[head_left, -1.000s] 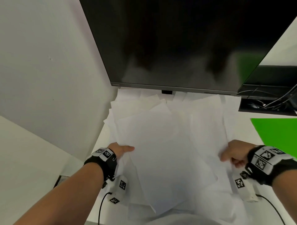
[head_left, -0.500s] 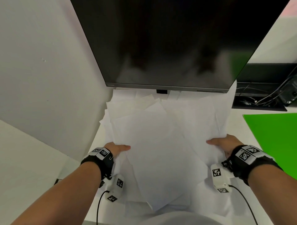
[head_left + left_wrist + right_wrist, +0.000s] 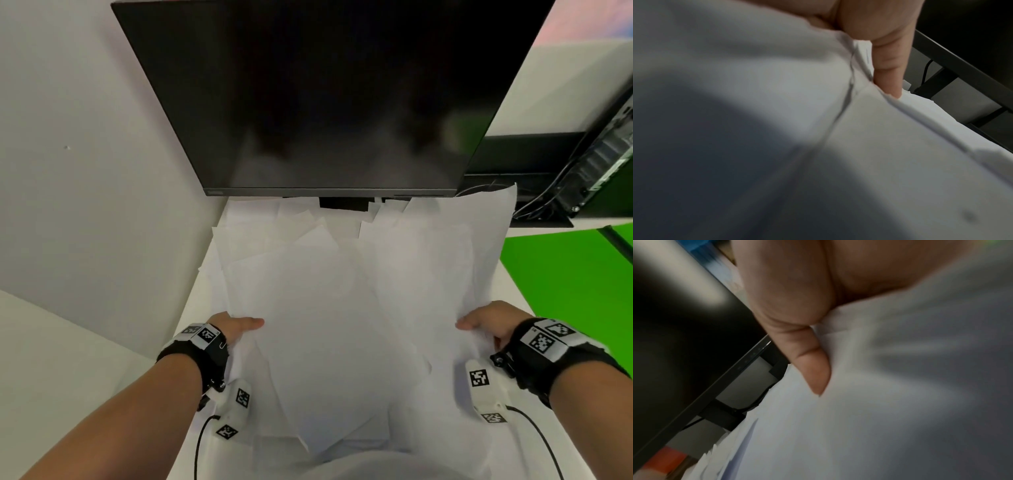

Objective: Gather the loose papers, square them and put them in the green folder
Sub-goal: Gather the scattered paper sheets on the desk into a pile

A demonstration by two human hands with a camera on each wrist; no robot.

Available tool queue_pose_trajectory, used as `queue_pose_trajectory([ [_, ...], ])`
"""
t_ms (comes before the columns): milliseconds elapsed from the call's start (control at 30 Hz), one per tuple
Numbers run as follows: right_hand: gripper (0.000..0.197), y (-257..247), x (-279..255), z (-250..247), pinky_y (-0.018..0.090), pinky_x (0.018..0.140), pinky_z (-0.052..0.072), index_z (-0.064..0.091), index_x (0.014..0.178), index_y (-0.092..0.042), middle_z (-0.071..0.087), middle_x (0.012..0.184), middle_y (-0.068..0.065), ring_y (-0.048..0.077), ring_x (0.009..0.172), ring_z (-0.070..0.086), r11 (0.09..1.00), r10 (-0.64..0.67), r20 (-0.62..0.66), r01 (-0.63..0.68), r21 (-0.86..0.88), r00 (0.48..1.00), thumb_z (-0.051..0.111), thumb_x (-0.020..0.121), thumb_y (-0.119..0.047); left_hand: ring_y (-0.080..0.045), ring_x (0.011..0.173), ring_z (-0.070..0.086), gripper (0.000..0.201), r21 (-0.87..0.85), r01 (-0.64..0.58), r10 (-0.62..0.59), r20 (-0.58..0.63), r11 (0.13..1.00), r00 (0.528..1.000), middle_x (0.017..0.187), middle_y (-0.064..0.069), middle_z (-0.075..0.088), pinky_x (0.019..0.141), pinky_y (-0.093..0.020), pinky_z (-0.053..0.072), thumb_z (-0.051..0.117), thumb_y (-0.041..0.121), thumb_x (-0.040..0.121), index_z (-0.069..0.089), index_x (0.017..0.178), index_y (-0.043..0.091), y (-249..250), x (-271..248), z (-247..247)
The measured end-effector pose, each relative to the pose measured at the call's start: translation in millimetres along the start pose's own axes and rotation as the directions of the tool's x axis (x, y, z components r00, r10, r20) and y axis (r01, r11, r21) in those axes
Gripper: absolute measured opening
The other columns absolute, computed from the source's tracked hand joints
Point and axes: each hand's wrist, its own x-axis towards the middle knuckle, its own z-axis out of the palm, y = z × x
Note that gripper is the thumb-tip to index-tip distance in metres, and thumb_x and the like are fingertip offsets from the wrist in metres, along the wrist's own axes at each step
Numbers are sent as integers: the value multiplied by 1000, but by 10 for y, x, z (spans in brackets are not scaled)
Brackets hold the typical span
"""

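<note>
Fanning toward monitor (image 3: pixel 325 92): papers (image 3: pixel 329 325).

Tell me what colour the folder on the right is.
Bright green; the folder shows best in the head view.

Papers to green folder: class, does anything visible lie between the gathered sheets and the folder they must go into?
Nothing visible does. The papers, held by the left hand and right hand, reach almost to the green folder on the right; only bare desk separates them.
</note>
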Motion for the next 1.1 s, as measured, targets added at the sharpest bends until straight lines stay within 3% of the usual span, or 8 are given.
queue_pose_trajectory([
  [67, 41, -73, -198, -15, 50, 88, 52, 64, 79, 2, 67, 97, 23, 38, 90, 65, 1000, -2, 0, 2, -28, 1000, 74, 42, -13, -34, 126, 45, 81, 7, 3, -3, -22, 1000, 1000, 138, -20, 46, 97, -32, 37, 72, 36, 75, 36, 137, -4, 12, 10, 15],
  [200, 67, -77, -247, 46, 38, 76, 53, 62, 100, 5, 67, 89, 21, 34, 82, 64, 998, -32, -43, 34, 44, 999, 73, 37, -14, -36, 126, 45, 81, 45, 19, -17, -44, 999, 999, 139, -20, 46, 100, -35, 37, 72, 36, 75, 37, 136, -4, 18, -2, 24],
  [267, 73, -150, -341, 110, 44, 90, 50, 58, 117, 2, 65, 110, 22, 37, 99, 63, 994, -47, -111, 57, 90, 993, 84, 52, -22, -36, 122, 48, 81, 38, 9, -7, -33, 999, 999, 136, -20, 50, 99, -35, 39, 74, 39, 72, 42, 134, -2, 28, -19, 21],
  [367, 53, -190, -475, 164, 38, 96, 44, 52, 123, 8, 57, 126, 24, 38, 115, 55, 998, -39, -222, 48, 32, 974, 69, 80, -18, -36, 123, 48, 86, 47, 12, -10, -37, 999, 999, 137, -19, 49, 103, -37, 40, 75, 42, 69, 41, 136, 0, 28, -35, 19],
  [633, 28, 218, -701, -54, 35, 73, 46, 62, 99, 10, 65, 94, 23, 32, 85, 62, 968, -67, -492, 176, 179, 868, 67, 78, -8, -36, 124, 47, 86, 77, 1, 4, -59, 997, 998, 139, -20, 47, 96, -35, 40, 74, 40, 72, 37, 138, -1, 54, -92, 17],
  [767, 18, 271, -917, -150, 37, 68, 43, 57, 88, 4, 59, 81, 18, 28, 74, 55, 946, -99, -515, 241, 217, 851, 68, 79, -9, -36, 124, 47, 84, 100, 7, -1, -63, 995, 998, 138, -21, 46, 91, -34, 40, 72, 37, 75, 35, 138, -2, 51, -69, 21],
  [967, 13, 153, -1300, -208, 31, 68, 37, 58, 89, 0, 60, 84, 17, 25, 72, 52, 915, -189, -519, 341, 215, 834, 66, 79, -2, -36, 130, 41, 86, 115, -3, 12, -75, 993, 997, 144, -22, 39, 101, -37, 36, 70, 37, 78, 27, 141, -3, 95, -138, 34],
  [1100, 15, 123, -1418, -298, 32, 71, 36, 58, 92, 4, 58, 89, 18, 27, 79, 52, 913, -154, -559, 333, 234, 814, 65, 80, -2, -37, 127, 44, 89, 112, -2, 10, -64, 994, 998, 142, -22, 41, 86, -33, 38, 70, 37, 77, 24, 142, -2, 98, -177, 21],
])
